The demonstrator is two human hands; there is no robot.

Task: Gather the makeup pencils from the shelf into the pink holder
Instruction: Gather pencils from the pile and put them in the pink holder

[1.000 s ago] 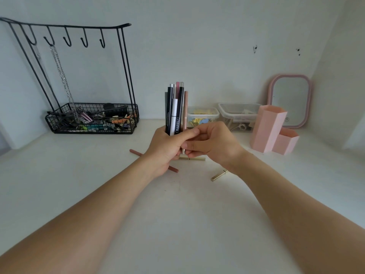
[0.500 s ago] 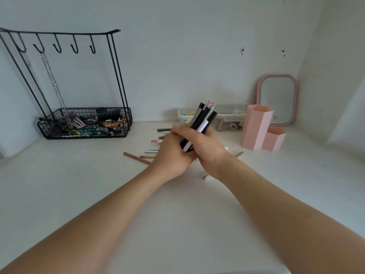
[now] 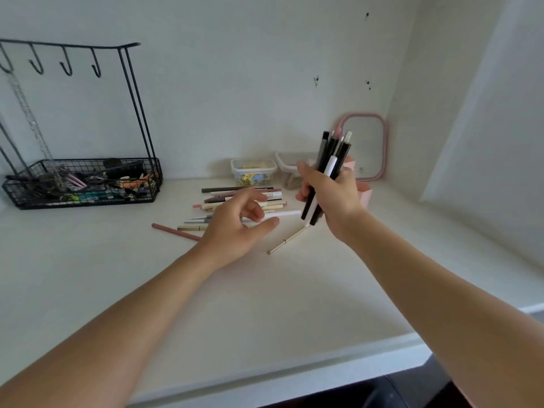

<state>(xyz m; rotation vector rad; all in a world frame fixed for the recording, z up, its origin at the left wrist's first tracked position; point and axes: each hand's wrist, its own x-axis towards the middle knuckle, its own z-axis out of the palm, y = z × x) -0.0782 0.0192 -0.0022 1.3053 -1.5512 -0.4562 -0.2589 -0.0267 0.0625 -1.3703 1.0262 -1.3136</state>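
Observation:
My right hand [image 3: 331, 198] grips a bundle of makeup pencils [image 3: 329, 160], black, white and pink, held upright and slightly tilted in front of the pink holder [image 3: 363, 194], which is mostly hidden behind the hand. My left hand [image 3: 238, 225] hovers open over a loose pile of pencils [image 3: 235, 201] lying on the white shelf [image 3: 265, 290]. A dusty-pink pencil [image 3: 173, 231] lies left of that hand, and a thin gold pencil [image 3: 287, 240] lies between the two wrists.
A black wire rack with hooks and a basket of hair clips [image 3: 82, 184] stands at the back left. Two small clear boxes [image 3: 254, 172] sit by the back wall. A pink-framed mirror [image 3: 365, 145] leans in the right corner. The shelf's front edge [image 3: 294, 375] is close.
The bundle passed from both hands into my right hand alone and moved right toward the holder. My left hand let go and opened over the loose pencils.

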